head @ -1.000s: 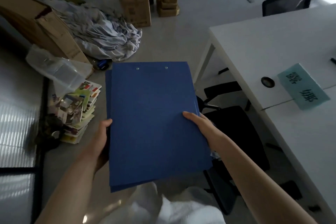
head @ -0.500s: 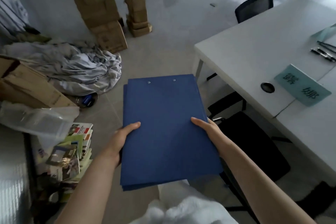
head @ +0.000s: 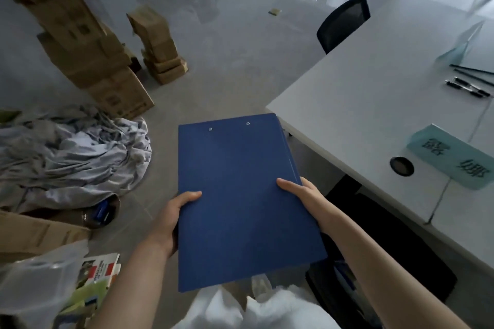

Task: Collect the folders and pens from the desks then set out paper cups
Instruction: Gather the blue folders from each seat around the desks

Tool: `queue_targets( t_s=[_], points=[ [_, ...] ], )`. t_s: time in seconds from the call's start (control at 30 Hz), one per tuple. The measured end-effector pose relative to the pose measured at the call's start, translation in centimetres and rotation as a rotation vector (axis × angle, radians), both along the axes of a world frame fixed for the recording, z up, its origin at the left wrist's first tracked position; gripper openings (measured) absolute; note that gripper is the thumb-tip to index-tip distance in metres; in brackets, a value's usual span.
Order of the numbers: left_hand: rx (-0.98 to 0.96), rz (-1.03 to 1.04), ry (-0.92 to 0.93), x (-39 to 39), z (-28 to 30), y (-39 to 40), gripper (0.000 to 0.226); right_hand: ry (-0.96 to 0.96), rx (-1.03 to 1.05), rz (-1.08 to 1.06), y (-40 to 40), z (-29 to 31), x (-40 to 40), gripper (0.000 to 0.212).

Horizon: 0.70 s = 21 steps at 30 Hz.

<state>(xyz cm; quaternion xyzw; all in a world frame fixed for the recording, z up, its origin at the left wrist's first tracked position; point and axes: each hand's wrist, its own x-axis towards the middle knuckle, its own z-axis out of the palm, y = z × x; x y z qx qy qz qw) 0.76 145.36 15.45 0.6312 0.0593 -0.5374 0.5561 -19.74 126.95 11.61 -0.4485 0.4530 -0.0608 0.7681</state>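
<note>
A stack of blue folders (head: 240,195) is held flat in front of me, above the floor beside the white desk (head: 374,104). My left hand (head: 171,219) grips the stack's left edge, thumb lying on top. My right hand (head: 304,195) grips the right edge the same way. Several black pens (head: 467,87) lie on the desk at the far right. No paper cups are in view.
A teal name card (head: 451,157) and a round cable hole (head: 401,166) sit on the desk's near part. Black chairs (head: 343,21) stand at the desk. Stacked cardboard boxes (head: 88,43), a heap of grey cloth (head: 72,157) and books (head: 99,272) crowd the floor at left.
The view has swung right and up, bringing more of the desk and the pens into sight. Both hands have kept their hold on the folders, which now sit nearer the desk corner.
</note>
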Motion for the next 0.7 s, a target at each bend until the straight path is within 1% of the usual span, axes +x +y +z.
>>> queue_targets(
  t_s=[0.07, 0.17, 0.27, 0.43, 0.53, 0.6, 0.7],
  points=[
    [-0.008, 0.007, 0.002, 2.5, -0.6, -1.8, 0.041, 0.001, -0.002, -0.046, -1.3, -0.2, 2.2, 0.064],
    [-0.018, -0.011, -0.002, 6.6, -1.1, -4.9, 0.029, 0.006, -0.006, -0.089, -3.3, -0.9, 5.9, 0.066],
    [-0.043, -0.085, 0.000, 11.5, -1.4, -8.4, 0.026, 0.024, -0.014, -0.137, -5.4, -1.3, 9.8, 0.064],
    [-0.045, -0.243, 0.051, 19.4, -1.3, -14.4, 0.027, 0.056, -0.013, -0.278, -8.1, -0.7, 15.5, 0.062],
    [-0.042, -0.348, 0.073, 22.4, -1.3, -18.1, 0.040, 0.074, -0.023, -0.378, -9.3, -0.3, 17.2, 0.057],
    [-0.039, -0.440, 0.071, 23.9, -1.4, -20.9, 0.045, 0.087, -0.015, -0.462, -10.2, -0.4, 17.9, 0.059],
    [-0.040, -0.560, 0.066, 24.9, -1.5, -25.1, 0.036, 0.093, -0.004, -0.581, -11.4, -0.4, 18.3, 0.059]
  ],
)
